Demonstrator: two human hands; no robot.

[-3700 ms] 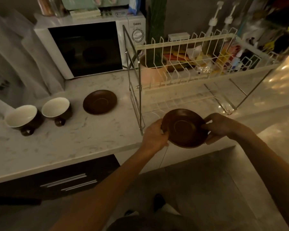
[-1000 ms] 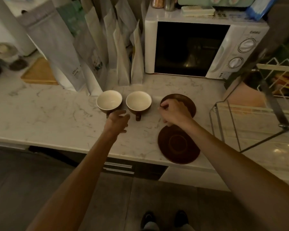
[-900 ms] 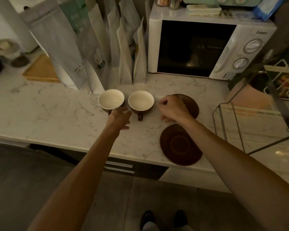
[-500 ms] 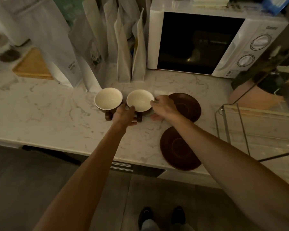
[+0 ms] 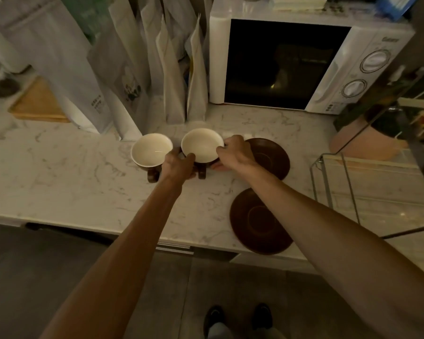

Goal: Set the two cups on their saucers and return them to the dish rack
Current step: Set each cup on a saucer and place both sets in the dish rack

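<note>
Glazed ceramic, two hands: right cup (image 5: 202, 145) gripped on the marble counter (image 5: 59, 172).

Left hand (image 5: 179, 165) and right hand (image 5: 233, 152) curl round its sides; left cup (image 5: 151, 149) stands just beside. Likely hard, smooth, chip-prone — best held by body or handle — both saucers (image 5: 260, 221) lie bare nearby.

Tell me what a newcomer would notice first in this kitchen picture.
First the two hands, left hand and right hand, closing on the right cup at mid-counter, the left cup just beside it. Next the two dark saucers lying bare: the far saucer behind the right hand, the near saucer at the counter's front edge. The white microwave stands behind.
</note>
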